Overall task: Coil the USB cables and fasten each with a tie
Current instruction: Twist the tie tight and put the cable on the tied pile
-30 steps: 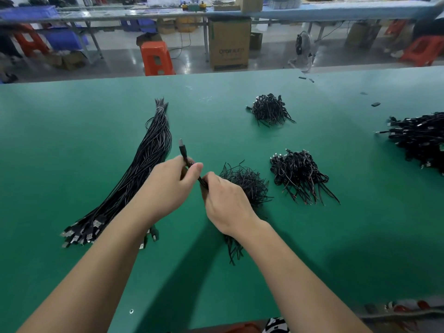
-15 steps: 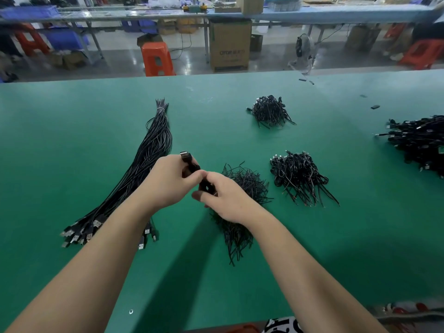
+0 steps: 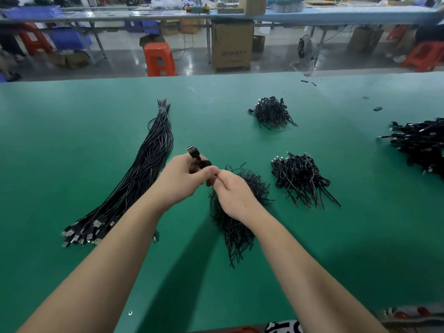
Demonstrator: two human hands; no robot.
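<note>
Head view: green tabletop (image 3: 72,145) fills most of the frame, floor and other benches blurred beyond its far edge. Long bundle of straight black USB cables (image 3: 144,174) lies on the left, running from far centre toward the near left, silver plugs fanned out at the near end. Big pile of black cables (image 3: 420,145) sits at the right edge, partly cut off by the frame. Heap of coiled cables (image 3: 300,179) lies right of centre; a smaller heap of coiled cables (image 3: 272,112) lies farther back, well apart from it. Pile of thin black ties (image 3: 236,227) lies at centre, partly hidden under the right forearm.

Both hands meet above the tabletop, just left of the tie pile. Left hand (image 3: 181,180) grips a small coiled cable (image 3: 204,164), fingers curled round it, thumb pressed across the top; the USB plug (image 3: 192,150) sticks up and away past the knuckles. Right hand (image 3: 231,193) touches the left thumb tip, its fingers pinched in at the coil; what they pinch is hidden, likely a tie, cannot tell. Orange stool (image 3: 159,60) and cardboard box (image 3: 231,48) stand on the floor behind. Small dark scraps (image 3: 377,108) lie on the far right tabletop.
</note>
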